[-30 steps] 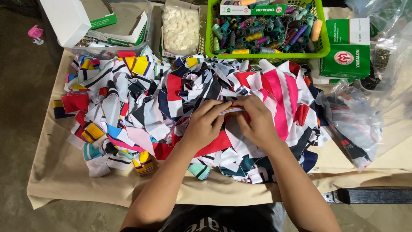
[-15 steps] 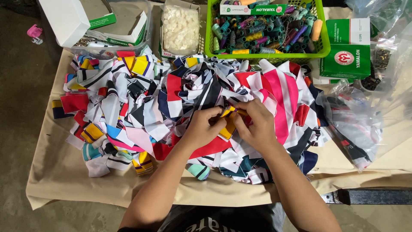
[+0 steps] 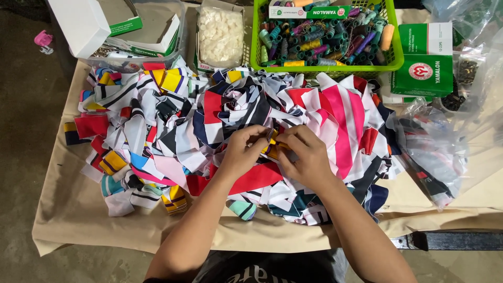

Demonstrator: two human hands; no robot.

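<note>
Both bare forearms reach forward from the lower edge of the view and draw inward, so that the left hand (image 3: 243, 152) and the right hand (image 3: 306, 154) meet close together, knuckles up and palms turned down. The left hand's fingers (image 3: 259, 135) are curled, their tips bent toward the right hand and pinched together just ahead of the thumb. The right hand's fingers (image 3: 291, 137) curl the opposite way, tips pointing at the left fingertips and nearly touching them, with the wrist behind them angled slightly outward along its forearm.
</note>
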